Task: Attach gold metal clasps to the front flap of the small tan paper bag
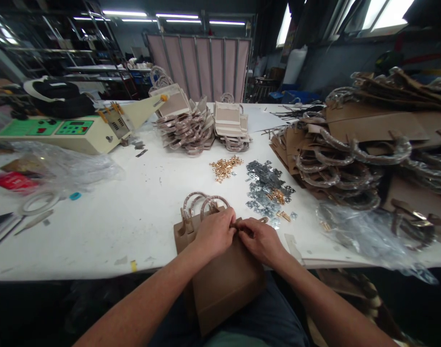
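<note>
A brown bag panel (224, 282) with wrapped round handles (202, 202) lies over the near table edge and onto my lap. My left hand (215, 233) is closed over its top edge, just below the handles. My right hand (260, 238) is pinched against the same edge, fingertips touching those of the left. Whatever small part the fingers press there is hidden. Just beyond the hands lie a pile of gold metal clasps (225, 167) and a pile of silver metal plates (265, 189).
Stacks of brown bag pieces with handles (350, 164) fill the right side, with clear plastic wrap (365, 236) in front. Finished pale bags (195, 123) are piled at the back. A cream machine with a green panel (72, 130) stands at the left, beside crumpled plastic (61, 168).
</note>
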### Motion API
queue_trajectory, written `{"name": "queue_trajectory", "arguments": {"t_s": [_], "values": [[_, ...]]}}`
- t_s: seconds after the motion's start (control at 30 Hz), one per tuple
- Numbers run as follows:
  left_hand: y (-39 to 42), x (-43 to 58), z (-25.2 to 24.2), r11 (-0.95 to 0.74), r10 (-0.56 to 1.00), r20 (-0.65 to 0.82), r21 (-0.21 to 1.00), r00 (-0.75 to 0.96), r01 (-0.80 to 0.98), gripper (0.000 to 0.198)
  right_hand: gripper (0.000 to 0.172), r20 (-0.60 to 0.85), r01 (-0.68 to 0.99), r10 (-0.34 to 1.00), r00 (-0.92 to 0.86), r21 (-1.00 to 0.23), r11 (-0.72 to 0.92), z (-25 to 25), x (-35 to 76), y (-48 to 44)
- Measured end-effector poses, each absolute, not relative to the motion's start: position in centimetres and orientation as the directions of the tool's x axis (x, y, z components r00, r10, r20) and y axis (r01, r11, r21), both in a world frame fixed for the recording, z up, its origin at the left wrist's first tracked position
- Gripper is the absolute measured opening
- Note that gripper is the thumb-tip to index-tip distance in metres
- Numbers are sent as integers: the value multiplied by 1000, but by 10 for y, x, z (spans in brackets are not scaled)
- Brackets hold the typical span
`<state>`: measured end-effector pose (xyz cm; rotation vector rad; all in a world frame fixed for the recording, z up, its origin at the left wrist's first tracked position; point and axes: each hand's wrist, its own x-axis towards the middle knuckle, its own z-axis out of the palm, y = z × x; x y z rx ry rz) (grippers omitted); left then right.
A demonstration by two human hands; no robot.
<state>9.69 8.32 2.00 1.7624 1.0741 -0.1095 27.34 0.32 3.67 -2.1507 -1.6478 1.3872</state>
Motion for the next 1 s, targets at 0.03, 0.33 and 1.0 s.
{"name": "queue_trajectory", "arguments": {"t_s": [0.03,0.33,1.0], "values": [[84,97,21,-74,607,-526,709,596,701,17,23,-594,725,805,1,-554,-410,37,273,4],[83,98,33,-159,636,-444,726,632,670,9,17,-660,637,750,45,-559,-531,41,274,17],[110,68,83,3,763,-395,794,512,608,14,58,-339,464,912,233,-785,-411,82,249,-5]]}}
